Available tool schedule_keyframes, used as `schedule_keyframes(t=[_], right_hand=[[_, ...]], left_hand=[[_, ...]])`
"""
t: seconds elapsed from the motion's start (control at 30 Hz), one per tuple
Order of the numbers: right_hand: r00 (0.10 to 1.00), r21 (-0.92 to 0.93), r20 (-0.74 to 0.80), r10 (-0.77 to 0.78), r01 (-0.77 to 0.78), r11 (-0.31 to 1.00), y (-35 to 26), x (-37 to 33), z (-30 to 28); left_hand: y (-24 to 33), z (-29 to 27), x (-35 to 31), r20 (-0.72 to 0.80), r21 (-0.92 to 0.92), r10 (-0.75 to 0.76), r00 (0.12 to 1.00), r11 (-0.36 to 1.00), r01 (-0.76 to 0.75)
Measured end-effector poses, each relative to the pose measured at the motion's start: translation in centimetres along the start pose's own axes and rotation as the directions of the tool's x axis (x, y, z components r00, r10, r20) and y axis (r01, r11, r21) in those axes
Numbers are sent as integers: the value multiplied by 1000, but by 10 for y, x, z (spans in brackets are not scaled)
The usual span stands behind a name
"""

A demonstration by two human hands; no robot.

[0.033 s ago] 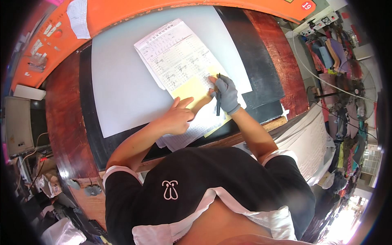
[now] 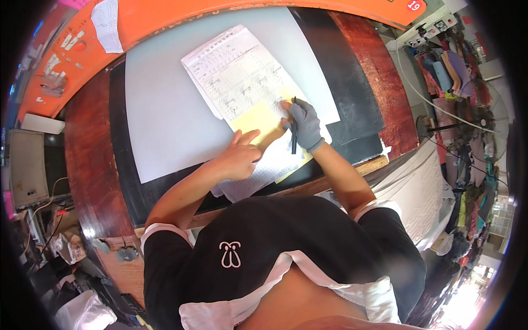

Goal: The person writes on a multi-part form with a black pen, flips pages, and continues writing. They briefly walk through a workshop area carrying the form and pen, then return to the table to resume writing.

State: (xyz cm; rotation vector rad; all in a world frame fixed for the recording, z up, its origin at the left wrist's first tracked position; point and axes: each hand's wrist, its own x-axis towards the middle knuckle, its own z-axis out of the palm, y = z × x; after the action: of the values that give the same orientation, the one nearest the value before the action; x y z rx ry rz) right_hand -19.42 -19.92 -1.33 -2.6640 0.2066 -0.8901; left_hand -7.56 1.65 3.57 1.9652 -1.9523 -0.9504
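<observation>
- Here's the printed form (image 2: 242,71), pinkish-white, gridded and handwritten, lying slantwise on the white sheet (image 2: 165,110), yellow paper (image 2: 253,117) at its near end.
- Grey-gloved right hand (image 2: 306,125) pinches a black pen (image 2: 294,140) by the white sheet's near edge.
- Left hand (image 2: 239,159) near that edge, two digits spread, others bent.

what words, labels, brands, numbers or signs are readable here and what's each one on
Red round sign on the orange panel: a white number, clear, not copied here
Printed form: print and handwriting too small to read
White slip on the panel: too small to read
Package at lower left: lettering small, blurred
</observation>
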Motion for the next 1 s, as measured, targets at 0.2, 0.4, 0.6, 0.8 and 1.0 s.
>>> schedule_keyframes(t=[0.2,0.4,0.6,0.8,1.0], right_hand=[[965,461,247,91,-200,864,21,10,-7],[987,344,127,-99,50,938,37,7,-12],[979,370,197,-45,-32,928,30,9,-24],[984,394,174,32,-100,914,33,8,-14],[981,457,47,191,-191,869,39,-1,-7]], left_hand=[[7,9,4,-83,-109,-145,986,985,136],[15,11,9,-44,-196,-291,956,941,277],[29,12,13,-19,-87,-348,937,935,345],[19,11,8,3,-62,-279,960,958,278],[9,25,6,-115,-65,-173,978,984,166]])
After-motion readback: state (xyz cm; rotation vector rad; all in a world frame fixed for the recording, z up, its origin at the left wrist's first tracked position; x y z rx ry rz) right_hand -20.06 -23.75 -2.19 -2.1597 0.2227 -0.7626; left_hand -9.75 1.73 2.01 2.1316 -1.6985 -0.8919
